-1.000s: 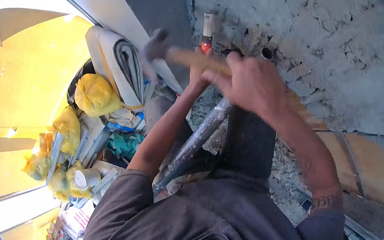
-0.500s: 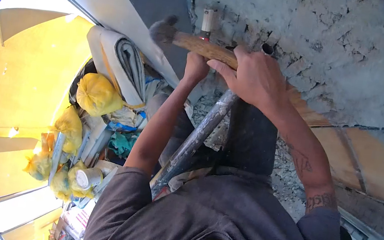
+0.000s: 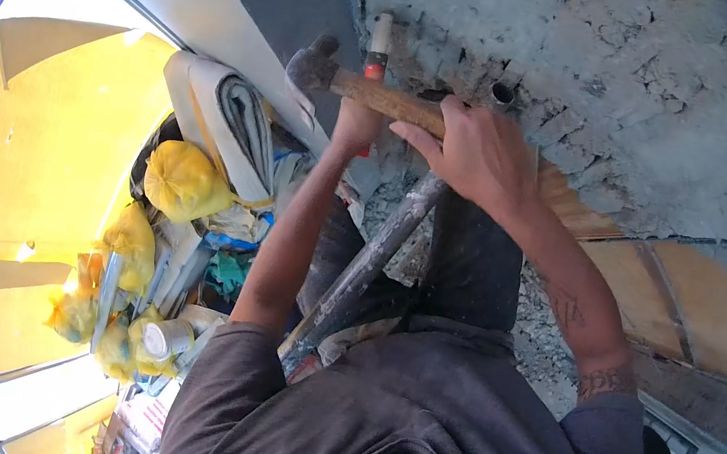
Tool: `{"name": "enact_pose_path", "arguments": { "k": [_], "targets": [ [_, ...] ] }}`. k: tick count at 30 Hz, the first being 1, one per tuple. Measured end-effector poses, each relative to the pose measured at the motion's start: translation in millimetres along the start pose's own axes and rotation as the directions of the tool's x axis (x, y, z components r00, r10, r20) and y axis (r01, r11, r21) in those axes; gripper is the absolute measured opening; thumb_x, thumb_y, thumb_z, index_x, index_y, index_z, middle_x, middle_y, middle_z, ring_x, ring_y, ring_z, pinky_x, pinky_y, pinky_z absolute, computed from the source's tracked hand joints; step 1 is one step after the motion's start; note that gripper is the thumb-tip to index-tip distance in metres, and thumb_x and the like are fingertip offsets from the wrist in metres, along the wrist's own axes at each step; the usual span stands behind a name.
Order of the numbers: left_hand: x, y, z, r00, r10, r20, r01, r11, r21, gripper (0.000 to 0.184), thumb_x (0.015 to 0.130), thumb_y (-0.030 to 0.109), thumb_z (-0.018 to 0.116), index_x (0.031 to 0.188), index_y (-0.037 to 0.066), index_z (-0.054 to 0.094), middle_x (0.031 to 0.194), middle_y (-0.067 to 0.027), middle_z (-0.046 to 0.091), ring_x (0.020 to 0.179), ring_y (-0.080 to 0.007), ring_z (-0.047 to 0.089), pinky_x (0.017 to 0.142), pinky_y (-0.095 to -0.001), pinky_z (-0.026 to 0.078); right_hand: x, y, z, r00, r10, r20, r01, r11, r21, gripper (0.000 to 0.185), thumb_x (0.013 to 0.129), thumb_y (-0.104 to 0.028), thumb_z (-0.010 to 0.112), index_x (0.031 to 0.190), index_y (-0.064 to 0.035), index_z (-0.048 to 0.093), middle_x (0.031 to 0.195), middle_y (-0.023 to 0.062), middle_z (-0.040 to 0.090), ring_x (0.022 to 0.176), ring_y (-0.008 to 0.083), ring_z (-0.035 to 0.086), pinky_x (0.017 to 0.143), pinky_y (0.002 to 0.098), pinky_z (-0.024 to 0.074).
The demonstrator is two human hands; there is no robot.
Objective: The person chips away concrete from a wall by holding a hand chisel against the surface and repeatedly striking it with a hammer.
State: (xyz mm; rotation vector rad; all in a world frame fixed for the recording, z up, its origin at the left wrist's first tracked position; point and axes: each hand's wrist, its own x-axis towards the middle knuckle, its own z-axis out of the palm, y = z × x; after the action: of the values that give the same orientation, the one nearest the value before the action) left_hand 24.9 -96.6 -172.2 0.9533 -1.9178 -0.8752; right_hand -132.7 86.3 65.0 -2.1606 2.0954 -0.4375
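Note:
My right hand (image 3: 491, 160) is closed around the wooden handle of a hammer (image 3: 384, 97), its thumb laid along the wood. The dark hammer head (image 3: 315, 65) points left, above and beside my left hand. My left hand (image 3: 356, 127) is wrapped round a chisel (image 3: 378, 51) with a red and black handle; its pale flat blade points up at the base of the rough wall. The hammer handle crosses in front of part of the chisel. Just below my right hand, a paint-spattered pole (image 3: 372, 262) slants down toward my body.
Broken grey plaster or concrete (image 3: 614, 86) spreads across the top, with an open pipe end (image 3: 503, 92) in it. Rubble (image 3: 546, 337) lies by my legs. Left are yellow bags (image 3: 185, 182), a rolled sheet (image 3: 232, 125), a white bucket (image 3: 165, 338) and glazed framing.
My left hand and the chisel have shifted slightly left and down, showing more of the red and black handle. The hammer head has moved a little right and down.

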Motion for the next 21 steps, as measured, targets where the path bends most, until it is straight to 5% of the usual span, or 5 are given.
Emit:
{"name": "enact_pose_path", "arguments": {
  "k": [3,7,12,17,21],
  "targets": [
    [-3.6,62.1,-48.6,0.787,-0.516,0.339,0.585,0.798,-0.144,0.015,0.085,0.007,0.055,0.099,0.002,0.061,0.075,-0.0109,0.066,0.068,-0.0330,0.063,0.068,-0.0391,0.052,-17.2,-3.2,1.5,0.998,0.010,0.060,-0.015,0.997,0.082,0.064,0.089,-0.057,0.058,0.091,0.0065,0.064,0.058,0.0223,0.060,0.055,0.0380,0.064,0.051,0.0457,0.0514],
    [-6.3,46.4,-55.6,0.951,0.309,-0.016,-0.286,0.896,0.341,0.019,0.088,0.017,0.058,0.097,0.000,0.059,0.080,-0.0198,0.066,0.074,-0.0369,0.066,0.065,-0.0445,0.052,-31.4,5.5,8.2,0.996,0.040,-0.080,-0.027,0.986,0.163,0.063,0.089,-0.058,0.057,0.085,0.0048,0.064,0.060,0.0204,0.062,0.057,0.0369,0.065,0.054,0.0441,0.0519],
    [-21.4,111.0,-37.5,1.000,0.025,-0.018,-0.017,0.937,0.350,0.027,0.087,0.017,0.058,0.109,0.003,0.051,0.084,-0.0233,0.065,0.080,-0.0475,0.062,0.069,-0.0517,0.050,-46.2,30.6,33.0,0.987,0.156,-0.036,-0.135,0.931,0.340,0.063,0.090,-0.058,0.055,0.081,0.0044,0.063,0.062,0.0197,0.062,0.054,0.0342,0.064,0.054,0.0429,0.0503],
    [-24.8,145.0,-17.3,0.999,-0.017,-0.040,0.033,0.888,0.460,0.031,0.094,0.030,0.054,0.107,0.003,0.044,0.089,-0.0256,0.065,0.070,-0.0457,0.063,0.059,-0.0543,0.048,-69.2,58.0,54.5,0.906,0.395,0.153,-0.301,0.345,0.889,0.055,0.098,-0.056,0.043,0.077,-0.0067,0.052,0.054,-0.0040,0.042,0.043,0.0045,0.041,0.041,0.0231,0.0333],
    [-18.4,151.1,-7.5,0.991,-0.092,-0.098,0.121,0.931,0.344,0.032,0.098,0.034,0.048,0.105,0.002,0.044,0.082,-0.0267,0.064,0.069,-0.0465,0.062,0.060,-0.0547,0.048,-70.1,68.4,44.5,0.890,0.444,0.101,-0.241,0.273,0.931,0.055,0.099,-0.056,0.039,0.078,-0.0070,0.051,0.054,-0.0041,0.041,0.042,0.0052,0.039,0.041,0.0212,0.0322]
  ]
}}
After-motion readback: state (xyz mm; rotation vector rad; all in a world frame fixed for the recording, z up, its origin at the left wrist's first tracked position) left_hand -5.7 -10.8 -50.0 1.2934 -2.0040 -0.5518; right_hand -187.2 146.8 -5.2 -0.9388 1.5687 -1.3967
